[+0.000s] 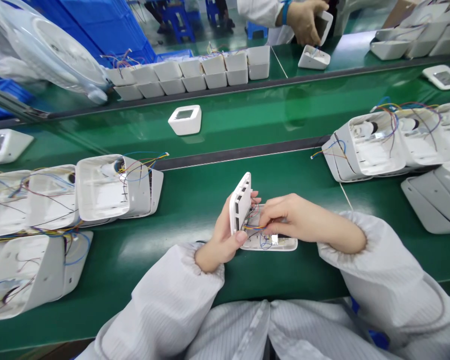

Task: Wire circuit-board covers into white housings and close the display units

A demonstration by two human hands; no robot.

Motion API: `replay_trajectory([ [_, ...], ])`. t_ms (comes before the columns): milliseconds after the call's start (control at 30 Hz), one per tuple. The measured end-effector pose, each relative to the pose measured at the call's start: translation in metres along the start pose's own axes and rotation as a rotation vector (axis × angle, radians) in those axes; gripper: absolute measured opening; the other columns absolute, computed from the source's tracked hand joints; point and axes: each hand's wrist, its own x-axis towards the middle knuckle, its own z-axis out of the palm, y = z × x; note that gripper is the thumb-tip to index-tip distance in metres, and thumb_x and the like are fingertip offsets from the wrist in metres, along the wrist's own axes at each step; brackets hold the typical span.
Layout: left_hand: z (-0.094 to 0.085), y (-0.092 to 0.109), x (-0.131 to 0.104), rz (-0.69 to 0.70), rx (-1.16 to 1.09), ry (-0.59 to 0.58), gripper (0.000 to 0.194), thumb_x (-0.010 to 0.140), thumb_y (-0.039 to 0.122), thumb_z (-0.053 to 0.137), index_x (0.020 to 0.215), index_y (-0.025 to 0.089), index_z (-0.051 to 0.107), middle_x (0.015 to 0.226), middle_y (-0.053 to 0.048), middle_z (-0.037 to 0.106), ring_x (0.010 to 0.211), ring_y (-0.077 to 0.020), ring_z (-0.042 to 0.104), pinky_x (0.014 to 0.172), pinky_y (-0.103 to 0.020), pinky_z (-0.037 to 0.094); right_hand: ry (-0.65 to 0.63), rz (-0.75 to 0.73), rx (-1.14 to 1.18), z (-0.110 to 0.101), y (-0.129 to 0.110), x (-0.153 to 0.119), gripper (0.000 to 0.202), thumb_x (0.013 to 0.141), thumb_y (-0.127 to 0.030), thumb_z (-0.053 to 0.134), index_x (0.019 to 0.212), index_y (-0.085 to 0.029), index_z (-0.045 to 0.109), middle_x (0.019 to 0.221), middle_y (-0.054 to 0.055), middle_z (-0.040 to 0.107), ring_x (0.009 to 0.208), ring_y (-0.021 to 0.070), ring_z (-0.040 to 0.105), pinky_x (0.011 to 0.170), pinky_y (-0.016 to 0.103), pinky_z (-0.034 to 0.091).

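My left hand grips a white plastic cover, tilted up on its edge, with dark rectangular pieces along its inner side. Beside it, my right hand is closed with fingertips pinching thin coloured wires that run toward the cover. Under the right hand lies an open white housing on the green bench, with wires and small parts inside. The right fingers hide part of the housing and the wire ends.
Open white housings with loose wires stand in rows at left and right. Finished-looking white units with a display sit on the green middle strip. Across it, a co-worker's hand holds a similar part. A pale blue fan stands far left.
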Motion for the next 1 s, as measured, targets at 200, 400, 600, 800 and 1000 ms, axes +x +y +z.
replay_trajectory([
  [200,0.001,-0.002,-0.001,0.007,-0.013,-0.014,0.081,0.084,0.051,0.064,0.147,0.017,0.028,0.146,-0.020,0.035,0.134,-0.0361,0.039,0.111,-0.055,0.034,-0.021,-0.041,-0.317,0.005,0.005,0.001,0.009,0.087,-0.013,0.061,0.091,-0.018,0.069,0.084,-0.002,0.066,0.074,0.0109,0.056,0.068,0.024,0.037],
  [400,0.004,-0.004,-0.001,0.044,0.025,-0.027,0.082,0.086,0.048,0.063,0.151,0.020,0.022,0.147,-0.018,0.035,0.135,-0.0342,0.037,0.112,-0.053,0.033,0.078,-0.077,-0.598,0.001,0.015,-0.001,0.009,0.089,-0.022,0.063,0.089,-0.019,0.071,0.094,0.004,0.064,0.094,0.0197,0.053,0.079,0.032,0.036],
  [600,0.009,0.005,0.003,0.121,0.224,-0.049,0.075,0.087,0.046,0.060,0.149,0.023,0.025,0.146,-0.015,0.034,0.132,-0.0311,0.039,0.109,-0.048,0.038,0.129,0.049,-0.644,0.005,0.015,-0.001,0.005,0.085,-0.023,0.067,0.087,-0.021,0.072,0.109,0.005,0.059,0.104,0.0211,0.051,0.082,0.033,0.034],
  [800,0.008,-0.002,0.001,0.172,0.421,-0.048,0.082,0.080,0.039,0.065,0.148,0.020,0.024,0.141,-0.018,0.038,0.129,-0.0336,0.041,0.108,-0.052,0.036,0.099,0.210,-0.709,0.013,0.007,0.002,0.016,0.089,-0.021,0.057,0.091,-0.021,0.073,0.108,0.005,0.063,0.092,0.0195,0.055,0.073,0.033,0.033],
  [1000,0.003,-0.004,0.006,0.196,0.641,-0.062,0.090,0.073,0.034,0.072,0.148,0.019,0.025,0.139,-0.019,0.039,0.127,-0.0356,0.043,0.107,-0.053,0.036,0.170,0.312,-0.713,0.016,0.008,0.002,0.019,0.090,-0.020,0.055,0.093,-0.016,0.073,0.096,0.009,0.065,0.088,0.0193,0.058,0.071,0.029,0.037],
])
